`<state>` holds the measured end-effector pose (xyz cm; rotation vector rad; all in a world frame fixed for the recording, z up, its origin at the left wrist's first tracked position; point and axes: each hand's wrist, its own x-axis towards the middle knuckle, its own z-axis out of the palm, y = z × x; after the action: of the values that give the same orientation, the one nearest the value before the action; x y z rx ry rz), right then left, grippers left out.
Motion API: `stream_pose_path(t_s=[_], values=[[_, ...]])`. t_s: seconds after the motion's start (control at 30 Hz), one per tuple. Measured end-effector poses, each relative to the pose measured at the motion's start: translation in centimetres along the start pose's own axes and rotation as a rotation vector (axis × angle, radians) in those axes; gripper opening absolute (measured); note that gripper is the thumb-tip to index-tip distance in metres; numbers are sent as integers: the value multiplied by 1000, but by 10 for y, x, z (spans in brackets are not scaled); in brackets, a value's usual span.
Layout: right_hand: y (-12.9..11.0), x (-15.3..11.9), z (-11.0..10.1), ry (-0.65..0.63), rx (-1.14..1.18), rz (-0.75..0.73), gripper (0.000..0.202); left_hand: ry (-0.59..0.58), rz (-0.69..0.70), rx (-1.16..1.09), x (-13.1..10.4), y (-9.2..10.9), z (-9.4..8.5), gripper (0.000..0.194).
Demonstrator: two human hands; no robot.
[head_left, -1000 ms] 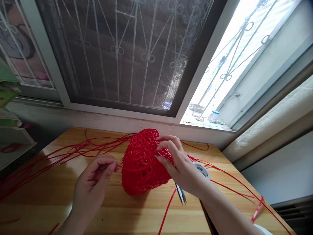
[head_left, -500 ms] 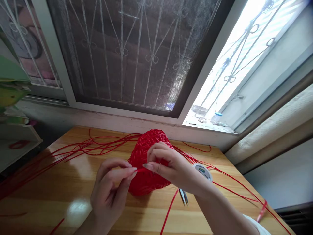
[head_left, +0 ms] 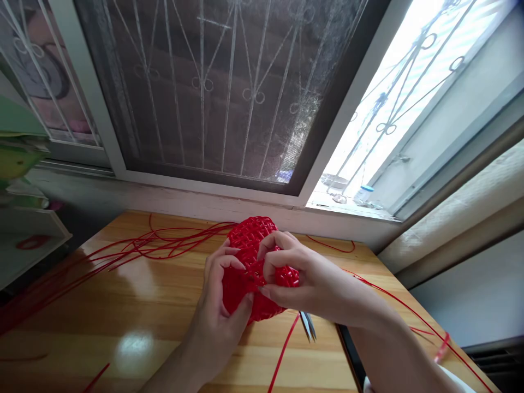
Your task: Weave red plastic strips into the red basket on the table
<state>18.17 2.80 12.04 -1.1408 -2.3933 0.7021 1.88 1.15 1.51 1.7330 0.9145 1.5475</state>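
Observation:
A rounded piece woven from glossy red strands sits on the table in front of me. My left hand wraps its left side, fingers over the edge and thumb on the near face. At the near face, my right hand has its fingers curled, thumb and index finger closing on a red strand of the weave; the fingertips partly hide it. The metal tips of scissors show just below my right wrist, their handles out of sight.
Long loose red strands spread left over the wooden table, others to the right. A dark flat object lies partly under my right forearm. The window frame and wall stand behind the table. A shelf is at left.
My left hand has let go of the strand it pinched and moved right to hold the woven piece. My right hand has shifted slightly right; its forearm now covers the white round object.

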Motion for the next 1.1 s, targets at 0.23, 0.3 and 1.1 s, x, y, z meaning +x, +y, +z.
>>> stream_pose_path(t_s=[0.23,0.3,1.1], values=[[-3,-5,-2,-54,-119,79,17,50,1,66,0,2,5,20],[-2,-3,-3,-112,-94,102,15,58,-8,78,-1,4,6,18],[14,20,-10,-94,-256,-39,16,12,44,177,-3,-2,2,8]])
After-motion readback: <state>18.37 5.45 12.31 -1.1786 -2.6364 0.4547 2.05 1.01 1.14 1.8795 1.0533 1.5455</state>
